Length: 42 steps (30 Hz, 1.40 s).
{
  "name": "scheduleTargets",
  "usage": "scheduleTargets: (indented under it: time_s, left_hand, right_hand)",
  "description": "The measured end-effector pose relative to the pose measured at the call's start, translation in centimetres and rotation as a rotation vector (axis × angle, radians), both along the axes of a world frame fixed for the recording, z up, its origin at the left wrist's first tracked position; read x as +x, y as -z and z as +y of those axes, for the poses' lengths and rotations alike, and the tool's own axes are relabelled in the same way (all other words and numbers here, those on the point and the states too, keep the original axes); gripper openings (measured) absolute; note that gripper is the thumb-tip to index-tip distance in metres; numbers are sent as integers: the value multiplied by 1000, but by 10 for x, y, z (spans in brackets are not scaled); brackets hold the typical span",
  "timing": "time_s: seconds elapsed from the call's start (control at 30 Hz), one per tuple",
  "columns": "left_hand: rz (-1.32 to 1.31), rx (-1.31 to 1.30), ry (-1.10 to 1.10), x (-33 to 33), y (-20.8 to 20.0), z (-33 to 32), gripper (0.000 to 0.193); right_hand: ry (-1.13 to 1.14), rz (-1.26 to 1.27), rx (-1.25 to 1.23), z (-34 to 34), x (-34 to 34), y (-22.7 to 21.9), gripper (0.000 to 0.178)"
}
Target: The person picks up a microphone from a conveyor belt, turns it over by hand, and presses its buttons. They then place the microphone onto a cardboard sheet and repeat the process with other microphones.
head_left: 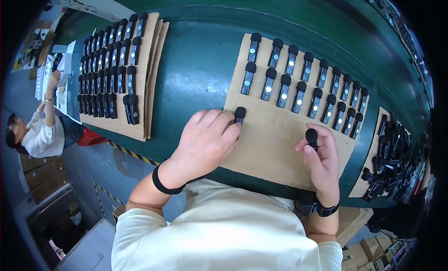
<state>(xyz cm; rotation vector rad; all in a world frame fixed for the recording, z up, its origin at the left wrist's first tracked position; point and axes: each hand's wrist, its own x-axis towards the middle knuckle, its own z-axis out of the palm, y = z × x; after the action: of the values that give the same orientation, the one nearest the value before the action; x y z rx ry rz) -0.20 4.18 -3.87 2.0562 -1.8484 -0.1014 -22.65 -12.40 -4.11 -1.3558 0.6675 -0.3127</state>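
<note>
Small black clip-on microphones with round foam tops stand in two rows along the far part of a cardboard sheet (268,154); most show a lit spot. My left hand (204,139) is closed around the lower part of one microphone (240,113) at the sheet's left side, in front of the rows. Its fingers hide most of that microphone's body. Over the right part of the sheet, my right hand (324,160) pinches another microphone (311,135) between thumb and fingers, foam top upward. The lower end of this one is hidden by the thumb.
On the left, stacked cardboard sheets (153,75) carry several rows of similar microphones. A loose heap of microphones (394,161) lies on cardboard at the right. Everything rests on a green table (196,70). Another person (46,131) sits at a bench far left.
</note>
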Motion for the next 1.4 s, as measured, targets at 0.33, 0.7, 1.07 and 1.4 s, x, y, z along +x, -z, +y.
scheduleTargets:
  time_s: [0.33,0.7,1.07,1.4]
  left_hand:
    - [88,8,-81,4,8,-7,41]
    - [384,-115,8,2,-22,-11,40]
    - [761,-208,164,-15,-26,-28,37]
    - [672,-315,182,-19,-23,-31,31]
  right_hand:
    - [-37,80,75,4,3,9,35]
    - [-170,109,-378,7,15,-21,28]
    - [-97,-192,-666,14,36,-31,30]
    - [-116,-225,-766,11,32,-29,32]
